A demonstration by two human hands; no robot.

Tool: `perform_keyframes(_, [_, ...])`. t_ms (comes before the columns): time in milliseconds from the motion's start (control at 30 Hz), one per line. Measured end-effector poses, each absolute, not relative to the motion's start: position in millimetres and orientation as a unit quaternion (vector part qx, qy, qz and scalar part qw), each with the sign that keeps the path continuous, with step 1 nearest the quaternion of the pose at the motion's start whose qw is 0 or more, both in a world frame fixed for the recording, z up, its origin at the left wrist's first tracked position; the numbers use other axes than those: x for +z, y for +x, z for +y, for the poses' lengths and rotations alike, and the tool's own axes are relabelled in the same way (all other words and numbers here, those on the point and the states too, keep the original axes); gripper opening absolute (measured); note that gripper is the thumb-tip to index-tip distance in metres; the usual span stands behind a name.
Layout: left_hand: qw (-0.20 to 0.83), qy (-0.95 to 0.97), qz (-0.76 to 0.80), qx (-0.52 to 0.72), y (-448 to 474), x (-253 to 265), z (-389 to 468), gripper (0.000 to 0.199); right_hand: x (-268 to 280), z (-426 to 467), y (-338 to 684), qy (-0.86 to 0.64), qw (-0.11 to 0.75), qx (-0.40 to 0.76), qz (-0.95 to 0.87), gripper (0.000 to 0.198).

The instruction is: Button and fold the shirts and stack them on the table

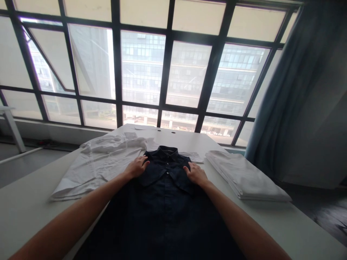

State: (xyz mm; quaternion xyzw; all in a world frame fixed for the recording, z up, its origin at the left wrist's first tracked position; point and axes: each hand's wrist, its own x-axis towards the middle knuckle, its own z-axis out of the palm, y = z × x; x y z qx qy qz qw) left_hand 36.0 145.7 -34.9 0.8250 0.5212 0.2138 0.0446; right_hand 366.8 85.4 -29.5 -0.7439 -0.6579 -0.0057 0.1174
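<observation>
A dark navy button-up shirt lies front side up before me, its collar at the far end and small light buttons down the middle. My left hand rests on the shirt near its left shoulder, fingers stretched out and thumb apart. On the opposite shoulder edge lies my right hand, also open, with the thumb spread toward the placket. Some of its fingers are partly hidden. The shirt's lower part runs out of view between my forearms.
A white shirt is spread on the white table to the left. To the right sits a stack of folded white cloth. Beyond are large windows and a blue-grey curtain.
</observation>
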Motion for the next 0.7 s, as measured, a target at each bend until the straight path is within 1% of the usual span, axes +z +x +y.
perform_keyframes(100, [0.042, 0.785, 0.594, 0.171, 17, -24, 145, 0.051, -24, 80, 388, -0.779, 0.117, 0.032, -0.616, 0.064])
perform_keyframes(233, [0.071, 0.767, 0.623, 0.140, 15, -15, 157, 0.047, -19, 96, 404, -0.788, 0.120, 0.078, -0.598, 0.057])
perform_keyframes(400, [0.074, 0.761, 0.630, 0.137, 32, -17, 192, 0.039, -19, 127, 406, -0.780, 0.136, 0.090, -0.604, 0.045])
perform_keyframes(700, [0.114, 0.754, 0.626, 0.166, 52, -20, 266, 0.032, -14, 189, 417, -0.764, 0.161, 0.106, -0.615, 0.023])
